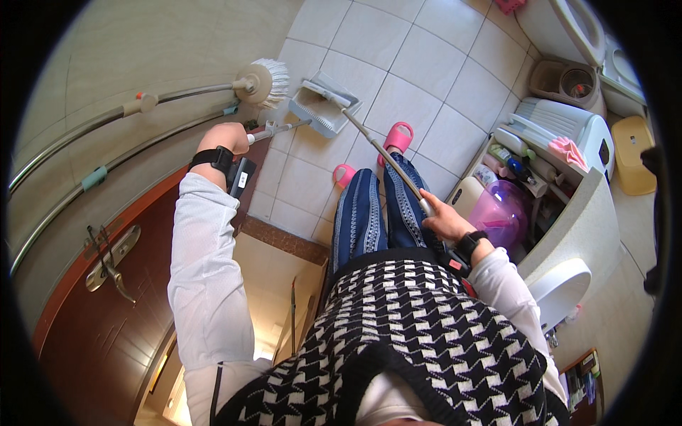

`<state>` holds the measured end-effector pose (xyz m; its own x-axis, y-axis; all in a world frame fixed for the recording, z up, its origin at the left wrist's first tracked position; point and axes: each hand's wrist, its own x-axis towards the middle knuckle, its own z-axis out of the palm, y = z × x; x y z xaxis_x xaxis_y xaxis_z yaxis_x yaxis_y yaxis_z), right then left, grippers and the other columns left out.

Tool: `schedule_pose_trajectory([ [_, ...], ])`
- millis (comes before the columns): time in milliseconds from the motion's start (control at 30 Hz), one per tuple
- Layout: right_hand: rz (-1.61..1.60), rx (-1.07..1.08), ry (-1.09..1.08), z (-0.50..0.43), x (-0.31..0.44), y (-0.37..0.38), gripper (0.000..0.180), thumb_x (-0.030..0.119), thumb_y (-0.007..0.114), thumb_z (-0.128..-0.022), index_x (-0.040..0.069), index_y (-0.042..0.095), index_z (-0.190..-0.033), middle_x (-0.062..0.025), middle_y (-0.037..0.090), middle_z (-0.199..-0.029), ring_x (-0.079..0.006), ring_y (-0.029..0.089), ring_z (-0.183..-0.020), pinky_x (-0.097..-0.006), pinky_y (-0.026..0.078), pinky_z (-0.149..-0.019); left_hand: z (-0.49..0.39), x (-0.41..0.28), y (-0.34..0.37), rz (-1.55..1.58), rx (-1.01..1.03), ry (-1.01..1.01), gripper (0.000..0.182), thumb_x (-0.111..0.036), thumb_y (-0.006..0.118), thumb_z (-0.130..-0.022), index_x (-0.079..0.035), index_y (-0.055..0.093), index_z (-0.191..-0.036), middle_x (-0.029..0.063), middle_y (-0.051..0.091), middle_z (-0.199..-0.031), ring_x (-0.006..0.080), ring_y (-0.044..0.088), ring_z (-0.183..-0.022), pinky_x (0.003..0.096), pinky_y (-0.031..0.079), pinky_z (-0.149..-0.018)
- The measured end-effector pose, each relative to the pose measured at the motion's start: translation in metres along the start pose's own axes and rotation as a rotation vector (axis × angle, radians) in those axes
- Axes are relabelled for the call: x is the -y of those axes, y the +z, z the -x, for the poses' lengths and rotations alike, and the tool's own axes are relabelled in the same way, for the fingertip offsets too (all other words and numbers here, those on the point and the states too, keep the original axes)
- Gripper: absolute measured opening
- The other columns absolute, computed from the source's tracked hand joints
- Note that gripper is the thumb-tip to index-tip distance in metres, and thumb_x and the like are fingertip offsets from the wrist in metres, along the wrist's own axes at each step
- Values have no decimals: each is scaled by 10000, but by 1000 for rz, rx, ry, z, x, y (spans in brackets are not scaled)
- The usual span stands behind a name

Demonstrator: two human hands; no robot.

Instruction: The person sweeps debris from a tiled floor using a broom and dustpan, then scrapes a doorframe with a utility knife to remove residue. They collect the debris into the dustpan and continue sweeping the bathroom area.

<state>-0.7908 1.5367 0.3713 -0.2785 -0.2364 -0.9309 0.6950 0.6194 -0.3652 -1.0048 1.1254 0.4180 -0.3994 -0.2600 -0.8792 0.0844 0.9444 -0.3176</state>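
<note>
My left hand (228, 137) is raised beside the wall, closed round the end of a dustpan's pole (287, 127); its fingers are partly hidden. This pole runs to a grey and white dustpan (335, 123) with a comb-toothed edge, low over the tiles. In front of my waist, my right hand (447, 218) grips the white end of a long metal broom pole (391, 160). The broom head (333, 96) lies over the dustpan; its bristles cannot be made out.
A round mop (261, 84) and metal poles lean along the left wall, near a brown door (101, 325). Pink slippers (398, 137) are on my feet. At right are a shelf with bottles and a purple basin (498, 213), a washing appliance (570, 128), a bin (565, 85) and a toilet (620, 66).
</note>
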Motion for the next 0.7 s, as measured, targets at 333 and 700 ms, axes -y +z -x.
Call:
schedule_pose_trajectory([
  [333,-151,-101,-26,59,-5,-17,777,-18,562,-750,201,268,-1435,-94,592,-840,-107,497,-514,-257,428,-432,5,28,49,66,-1,25,297,-86,523,-755,-69,623,-1034,120,644,-742,224,618,-563,346,501,-553],
  [700,909,-354,-275,-48,78,-88,717,56,488,-754,238,264,-1411,-197,627,-810,-380,615,-782,-463,489,-680,70,63,146,235,-32,11,282,-166,537,-813,-111,589,-1084,157,653,-849,277,642,-685,385,500,-657],
])
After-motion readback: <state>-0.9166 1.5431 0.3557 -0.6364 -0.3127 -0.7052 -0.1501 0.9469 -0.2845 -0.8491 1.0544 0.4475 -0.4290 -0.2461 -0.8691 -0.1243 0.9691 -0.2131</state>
